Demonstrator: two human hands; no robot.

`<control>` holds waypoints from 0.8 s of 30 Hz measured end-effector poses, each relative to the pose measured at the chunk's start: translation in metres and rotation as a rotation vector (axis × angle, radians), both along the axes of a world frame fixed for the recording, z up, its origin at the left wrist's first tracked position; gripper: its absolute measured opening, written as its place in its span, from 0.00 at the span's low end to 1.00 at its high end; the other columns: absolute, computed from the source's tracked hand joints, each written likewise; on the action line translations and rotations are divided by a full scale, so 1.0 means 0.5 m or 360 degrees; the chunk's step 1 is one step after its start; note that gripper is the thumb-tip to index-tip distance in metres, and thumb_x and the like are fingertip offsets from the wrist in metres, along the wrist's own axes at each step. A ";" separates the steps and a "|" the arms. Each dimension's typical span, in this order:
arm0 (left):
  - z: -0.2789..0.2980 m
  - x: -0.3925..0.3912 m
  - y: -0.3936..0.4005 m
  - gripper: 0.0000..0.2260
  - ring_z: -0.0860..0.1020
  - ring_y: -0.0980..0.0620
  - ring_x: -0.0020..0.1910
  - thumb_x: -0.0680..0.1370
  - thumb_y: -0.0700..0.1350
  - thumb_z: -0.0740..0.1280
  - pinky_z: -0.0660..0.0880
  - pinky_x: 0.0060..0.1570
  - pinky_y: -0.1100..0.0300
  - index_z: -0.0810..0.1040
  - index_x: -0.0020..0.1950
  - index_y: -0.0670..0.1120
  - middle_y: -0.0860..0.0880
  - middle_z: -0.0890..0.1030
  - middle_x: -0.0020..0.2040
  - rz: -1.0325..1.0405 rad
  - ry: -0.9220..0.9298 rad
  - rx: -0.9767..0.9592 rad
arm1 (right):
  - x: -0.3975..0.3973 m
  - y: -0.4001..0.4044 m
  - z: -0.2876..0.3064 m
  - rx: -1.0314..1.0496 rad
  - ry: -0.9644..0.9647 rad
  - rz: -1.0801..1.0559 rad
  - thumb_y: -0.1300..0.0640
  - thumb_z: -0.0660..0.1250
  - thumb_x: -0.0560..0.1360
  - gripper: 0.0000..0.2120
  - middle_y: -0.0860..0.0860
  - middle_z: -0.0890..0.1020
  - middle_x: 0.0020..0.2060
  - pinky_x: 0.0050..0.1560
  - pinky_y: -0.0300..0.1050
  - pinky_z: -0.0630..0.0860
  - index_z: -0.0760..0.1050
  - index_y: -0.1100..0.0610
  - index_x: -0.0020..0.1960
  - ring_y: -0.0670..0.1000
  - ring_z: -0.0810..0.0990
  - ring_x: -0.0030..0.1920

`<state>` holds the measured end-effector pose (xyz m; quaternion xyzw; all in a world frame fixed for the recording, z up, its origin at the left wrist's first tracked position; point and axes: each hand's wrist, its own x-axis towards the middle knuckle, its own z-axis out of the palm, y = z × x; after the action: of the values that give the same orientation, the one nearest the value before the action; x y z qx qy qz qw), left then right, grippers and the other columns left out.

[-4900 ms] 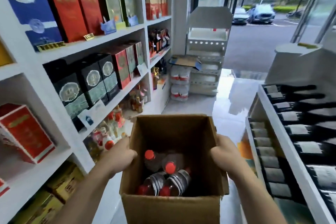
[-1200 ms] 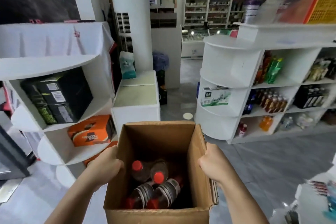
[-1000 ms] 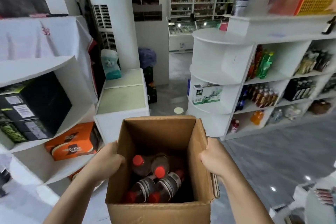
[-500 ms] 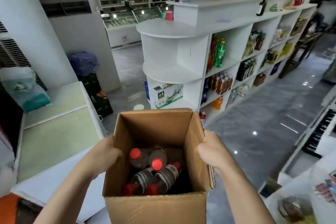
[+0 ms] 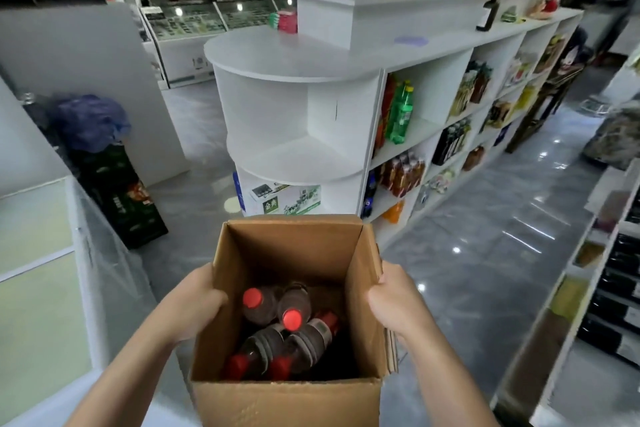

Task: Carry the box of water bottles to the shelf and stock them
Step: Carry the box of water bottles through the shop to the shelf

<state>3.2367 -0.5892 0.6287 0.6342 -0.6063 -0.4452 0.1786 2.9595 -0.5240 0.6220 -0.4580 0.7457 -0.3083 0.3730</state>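
An open brown cardboard box [image 5: 287,402] is held in front of me at the bottom centre. Inside lie several clear water bottles with red caps [image 5: 292,319], some upright, some on their sides. My left hand [image 5: 194,305] grips the box's left wall and my right hand [image 5: 394,302] grips its right wall. Ahead stands a long white shelf unit [image 5: 298,59] with a rounded end; its round tiers hold almost nothing, and its right-hand bays hold drink bottles [image 5: 400,114].
A white chest freezer [image 5: 83,253] is close on my left, with dark crates [image 5: 117,194] behind it. A boxed product [image 5: 284,198] sits on the rounded shelf's bottom tier. A glossy grey aisle [image 5: 485,253] runs right of the shelf. Another rack [image 5: 588,288] stands at far right.
My view has swung right and I have come closer to the rounded white shelf. The freezer slid to the left edge. Both hands keep the same hold on the box.
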 end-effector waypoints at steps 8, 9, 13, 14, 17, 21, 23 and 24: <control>-0.069 -0.153 -0.212 0.14 0.83 0.40 0.40 0.63 0.35 0.63 0.79 0.43 0.42 0.79 0.47 0.38 0.38 0.85 0.41 -0.0152 -0.0056 0.0025 | -0.144 -0.173 -0.072 0.0122 0.0012 -0.0151 0.66 0.57 0.67 0.13 0.52 0.80 0.39 0.36 0.45 0.73 0.75 0.56 0.48 0.55 0.80 0.41; -0.080 -0.174 -0.232 0.13 0.83 0.41 0.41 0.64 0.34 0.63 0.79 0.43 0.44 0.79 0.46 0.39 0.40 0.85 0.40 -0.0186 -0.0085 0.0004 | -0.163 -0.186 -0.084 0.0137 0.0006 -0.0188 0.66 0.58 0.67 0.15 0.53 0.81 0.40 0.37 0.45 0.73 0.76 0.56 0.50 0.56 0.81 0.42; -0.155 -0.261 -0.331 0.14 0.83 0.49 0.44 0.65 0.38 0.63 0.79 0.48 0.48 0.79 0.46 0.49 0.50 0.85 0.42 -0.0348 -0.0172 -0.0016 | -0.233 -0.244 -0.156 0.0130 -0.0039 -0.0394 0.67 0.59 0.71 0.17 0.53 0.83 0.43 0.39 0.43 0.74 0.78 0.55 0.54 0.54 0.82 0.44; -0.173 -0.277 -0.350 0.15 0.83 0.49 0.46 0.63 0.40 0.62 0.79 0.49 0.48 0.78 0.47 0.51 0.51 0.85 0.44 -0.0382 -0.0185 -0.0016 | -0.247 -0.254 -0.173 0.0121 -0.0043 -0.0434 0.67 0.59 0.71 0.17 0.53 0.83 0.44 0.41 0.44 0.75 0.78 0.55 0.54 0.55 0.82 0.46; -0.231 -0.346 -0.415 0.16 0.81 0.49 0.49 0.64 0.40 0.62 0.78 0.53 0.48 0.78 0.49 0.53 0.51 0.84 0.47 -0.0512 -0.0200 -0.0005 | -0.300 -0.287 -0.234 0.0132 -0.0058 -0.0571 0.68 0.60 0.70 0.16 0.54 0.84 0.44 0.42 0.45 0.75 0.78 0.55 0.54 0.56 0.83 0.46; -0.303 -0.454 -0.478 0.16 0.80 0.49 0.51 0.64 0.45 0.62 0.77 0.55 0.48 0.77 0.50 0.54 0.51 0.83 0.50 -0.0644 -0.0202 0.0011 | -0.379 -0.328 -0.319 0.0161 -0.0108 -0.0672 0.69 0.59 0.71 0.15 0.53 0.83 0.40 0.41 0.46 0.78 0.78 0.54 0.49 0.55 0.83 0.44; -0.359 -0.504 -0.513 0.17 0.80 0.49 0.51 0.64 0.46 0.61 0.76 0.55 0.48 0.76 0.51 0.54 0.51 0.83 0.51 -0.0687 -0.0214 0.0036 | -0.421 -0.350 -0.371 0.0186 -0.0130 -0.0697 0.70 0.59 0.72 0.15 0.53 0.83 0.39 0.39 0.45 0.77 0.78 0.53 0.48 0.54 0.83 0.43; -0.392 -0.525 -0.530 0.17 0.80 0.49 0.50 0.64 0.46 0.62 0.77 0.55 0.47 0.76 0.51 0.54 0.51 0.83 0.50 -0.0692 -0.0206 0.0052 | -0.440 -0.359 -0.400 0.0186 -0.0133 -0.0704 0.70 0.59 0.72 0.16 0.53 0.84 0.39 0.39 0.45 0.77 0.78 0.53 0.48 0.54 0.83 0.43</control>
<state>2.9744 -0.8542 0.4329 0.5186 -0.7317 -0.4414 0.0289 2.7393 -0.7037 0.4221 -0.2478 0.8284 -0.3576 0.3528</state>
